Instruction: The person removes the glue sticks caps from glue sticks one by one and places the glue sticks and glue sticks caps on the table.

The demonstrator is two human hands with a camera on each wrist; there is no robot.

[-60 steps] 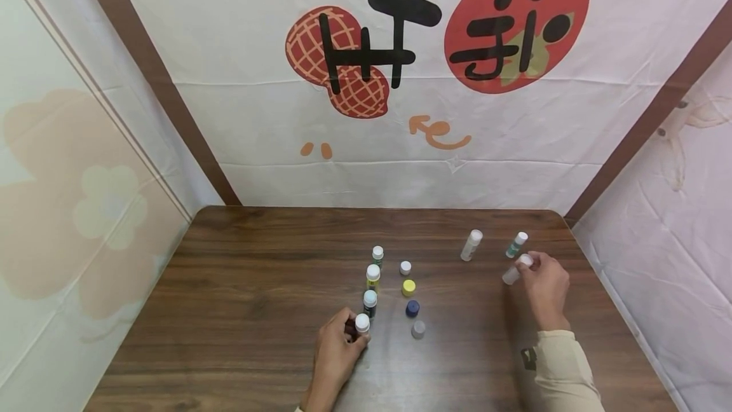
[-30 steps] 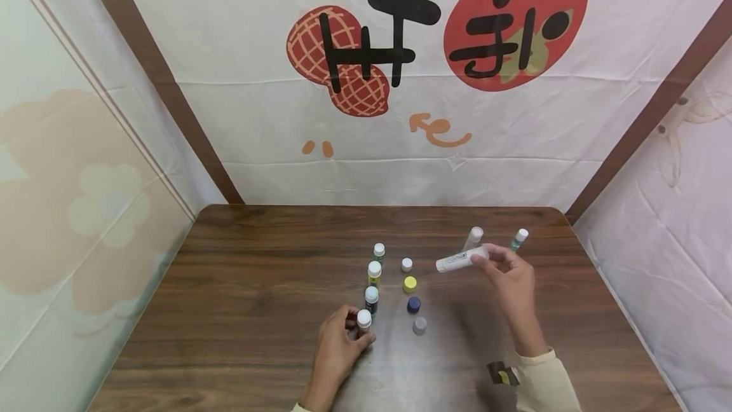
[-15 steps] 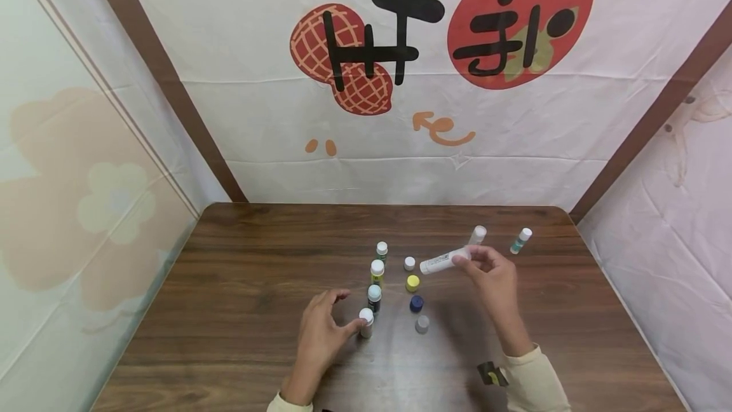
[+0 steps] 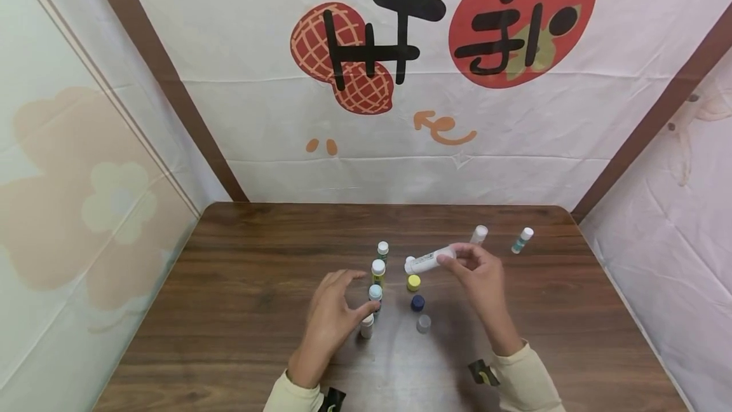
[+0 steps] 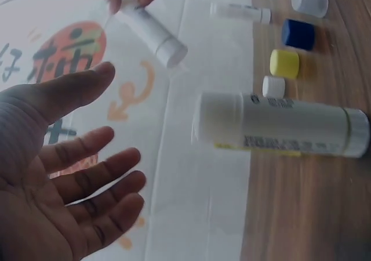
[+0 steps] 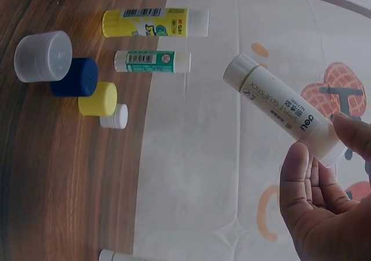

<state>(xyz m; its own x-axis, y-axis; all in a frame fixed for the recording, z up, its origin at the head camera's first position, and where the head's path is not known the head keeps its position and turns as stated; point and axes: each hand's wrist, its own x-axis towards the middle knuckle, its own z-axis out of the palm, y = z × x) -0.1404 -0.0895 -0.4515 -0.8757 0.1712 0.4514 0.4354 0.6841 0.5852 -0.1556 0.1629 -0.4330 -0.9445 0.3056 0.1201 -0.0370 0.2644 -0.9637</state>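
In the head view my right hand (image 4: 483, 278) pinches a white glue stick (image 4: 426, 261) by one end, holding it tilted above the table. "Simple glue stick" is printed on its barrel in the right wrist view. My left hand (image 4: 333, 313) is empty, thumb and fingers spread, over a row of upright glue sticks. That row has a green one (image 4: 383, 250), a yellow one (image 4: 378, 270), a navy one (image 4: 375, 292) and a white one (image 4: 366, 328), partly covered by the left hand.
Beside the row stand loose caps: white (image 6: 113, 116), yellow (image 4: 413, 283), dark blue (image 4: 418, 302) and translucent (image 4: 423, 323). Farther right are another white glue stick (image 4: 479, 234) and a teal-labelled one (image 4: 521, 241). A printed cloth (image 4: 257, 113) hangs behind the wooden table (image 4: 274, 253).
My right hand picked up the white glue stick at the right and carried it left toward the caps. My left hand let go of the nearest white glue stick and moved up along the row.
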